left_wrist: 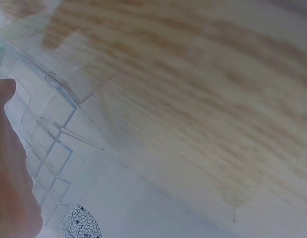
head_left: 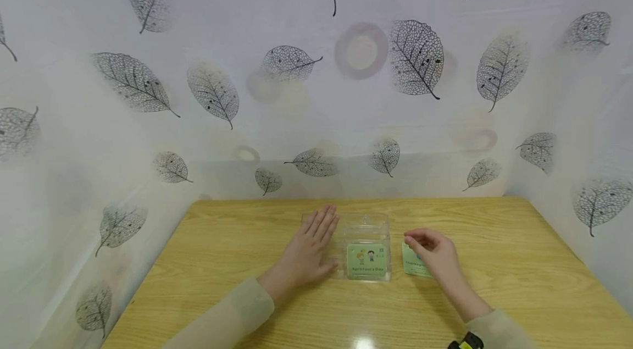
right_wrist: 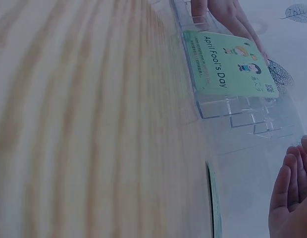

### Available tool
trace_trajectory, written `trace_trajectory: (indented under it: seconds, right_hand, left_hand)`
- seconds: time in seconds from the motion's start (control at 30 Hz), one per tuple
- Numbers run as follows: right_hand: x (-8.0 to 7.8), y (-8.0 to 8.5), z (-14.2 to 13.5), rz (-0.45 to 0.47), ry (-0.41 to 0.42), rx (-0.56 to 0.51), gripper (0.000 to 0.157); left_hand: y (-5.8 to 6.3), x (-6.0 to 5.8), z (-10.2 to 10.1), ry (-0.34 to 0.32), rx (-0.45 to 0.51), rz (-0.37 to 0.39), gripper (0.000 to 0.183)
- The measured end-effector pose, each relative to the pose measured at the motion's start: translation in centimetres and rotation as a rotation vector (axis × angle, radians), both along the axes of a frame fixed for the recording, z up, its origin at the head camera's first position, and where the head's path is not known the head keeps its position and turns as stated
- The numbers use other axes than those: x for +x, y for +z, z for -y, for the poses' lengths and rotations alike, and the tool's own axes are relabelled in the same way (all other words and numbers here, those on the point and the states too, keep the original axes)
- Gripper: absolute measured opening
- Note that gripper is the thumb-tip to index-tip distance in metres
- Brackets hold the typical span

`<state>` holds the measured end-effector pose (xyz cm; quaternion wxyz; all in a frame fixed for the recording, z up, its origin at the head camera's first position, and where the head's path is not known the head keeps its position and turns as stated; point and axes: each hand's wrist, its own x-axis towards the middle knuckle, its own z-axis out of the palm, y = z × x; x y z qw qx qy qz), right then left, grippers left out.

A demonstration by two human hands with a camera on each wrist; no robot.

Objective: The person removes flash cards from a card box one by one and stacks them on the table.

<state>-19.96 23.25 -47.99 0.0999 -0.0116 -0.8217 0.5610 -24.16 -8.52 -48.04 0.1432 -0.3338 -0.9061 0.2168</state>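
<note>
Two pale sleeves (head_left: pixel 222 310) come in closest to the camera, with a dark watch (head_left: pixel 467 341) at the right cuff. Right hand (head_left: pixel 440 257) next: fingers loosely bent together, thumb up close to the fingertips, and nothing I can spot in its grasp. It's hovering over a green card (head_left: pixel 410 262) with "Thanksgiv..." on it, lying on the table right of the holder. From the right wrist that card's edge looks kinda thick, so maybe a small stack, can't swear to it.

Left hand (head_left: pixel 307 253) is laid out flat with straight fingers across the left part of the clear plastic holder (head_left: pixel 367 234), not gripping it, more like steadying it imo. Just beside it, the "April Fool's Day" card (head_left: pixel 367 261) sits face up in the holder's front right section, and the holder's stepped clear dividers run on behind.

My read: this is the card-loading step, one card seated and the other pile outside. Next move would call for the right thumb and fingertips to pinch the Thanksgiving one by an edge while the left keeps the holder from sliding.

Way back, beyond the wood table (head_left: pixel 237 233), it's just white leaf-print cloth (head_left: pixel 306 123).
</note>
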Motion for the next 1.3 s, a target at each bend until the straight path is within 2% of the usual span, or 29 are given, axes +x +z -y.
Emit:
trace_trajectory:
  seconds: [0.73, 0.97, 1.3]
  right_hand:
    - [0.2, -0.2, 1.7, -0.011, 0.04, 0.011, 0.016]
    - [0.3, -0.1, 2.2, -0.009, 0.049, -0.009, 0.016]
    - [0.3, -0.3, 2.4, -0.005, 0.082, -0.018, 0.015]
  left_hand:
    - [-0.2, -0.2, 0.0, -0.012, 0.006, -0.012, 0.103]
    - [-0.2, -0.2, 0.0, -0.001, 0.015, 0.016, 0.103]
    - [-0.2, -0.2, 0.0, 0.006, 0.002, 0.015, 0.103]
